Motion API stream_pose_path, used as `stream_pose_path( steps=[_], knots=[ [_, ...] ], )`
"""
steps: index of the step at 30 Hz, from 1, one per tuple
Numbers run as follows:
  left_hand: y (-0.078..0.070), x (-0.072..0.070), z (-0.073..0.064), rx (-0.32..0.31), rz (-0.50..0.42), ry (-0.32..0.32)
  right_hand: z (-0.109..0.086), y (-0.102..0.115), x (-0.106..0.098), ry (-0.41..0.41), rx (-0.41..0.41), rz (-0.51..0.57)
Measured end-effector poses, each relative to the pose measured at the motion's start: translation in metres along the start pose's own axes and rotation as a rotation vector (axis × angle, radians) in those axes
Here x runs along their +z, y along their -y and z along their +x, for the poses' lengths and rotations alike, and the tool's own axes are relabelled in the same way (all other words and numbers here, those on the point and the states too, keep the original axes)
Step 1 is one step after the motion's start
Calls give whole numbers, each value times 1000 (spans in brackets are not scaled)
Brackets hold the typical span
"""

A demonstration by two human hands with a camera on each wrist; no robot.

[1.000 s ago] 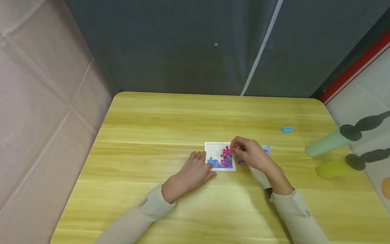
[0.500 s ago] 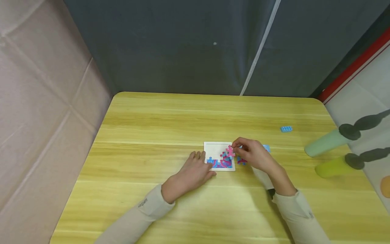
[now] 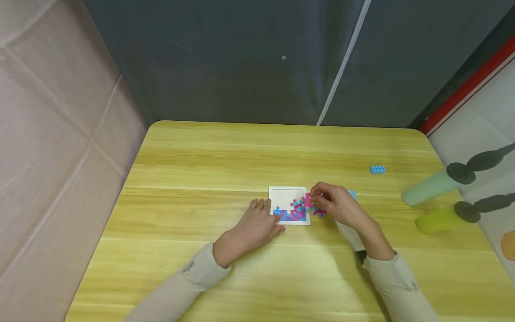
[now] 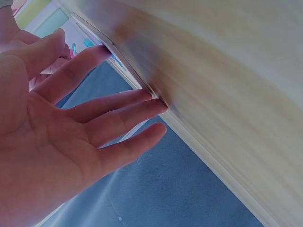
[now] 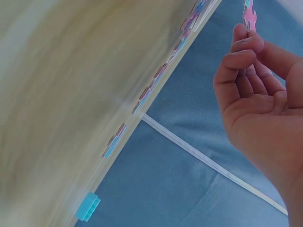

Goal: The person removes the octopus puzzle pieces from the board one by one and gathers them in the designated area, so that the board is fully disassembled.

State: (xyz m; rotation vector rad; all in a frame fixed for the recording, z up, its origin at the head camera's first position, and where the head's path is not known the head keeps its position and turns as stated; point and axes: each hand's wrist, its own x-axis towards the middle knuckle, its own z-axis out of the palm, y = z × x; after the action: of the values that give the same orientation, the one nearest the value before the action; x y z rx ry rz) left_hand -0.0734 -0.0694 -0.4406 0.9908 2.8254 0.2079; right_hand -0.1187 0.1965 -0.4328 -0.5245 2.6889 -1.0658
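Observation:
A pink and blue jigsaw piece is pinched between the thumb and fingertips of my right hand. In the right wrist view the held jigsaw piece is lifted above the table. Under it lies the right side of a white puzzle tray, whose lower part carries joined pink, blue and purple pieces. My left hand rests at the tray's left edge, fingers spread and fairly straight. Its fingertips touch the tray rim in the left wrist view.
Loose jigsaw pieces lie right of the tray, partly hidden by the right hand. A blue toy brick sits farther back. Two bottles, pale green and yellow-green, stand at the table's right side.
My right hand has lifted the pink jigsaw piece and shifted slightly right with it, toward the tray's right edge. The left hand has stayed put.

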Motion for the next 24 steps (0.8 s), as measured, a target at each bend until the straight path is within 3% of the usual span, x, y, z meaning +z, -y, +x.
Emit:
stream_pose_path(
  steps=[24],
  knots=[
    [1, 1, 0, 7, -12, -10, -7, -6, -4, 15, 21, -17]
  ],
)
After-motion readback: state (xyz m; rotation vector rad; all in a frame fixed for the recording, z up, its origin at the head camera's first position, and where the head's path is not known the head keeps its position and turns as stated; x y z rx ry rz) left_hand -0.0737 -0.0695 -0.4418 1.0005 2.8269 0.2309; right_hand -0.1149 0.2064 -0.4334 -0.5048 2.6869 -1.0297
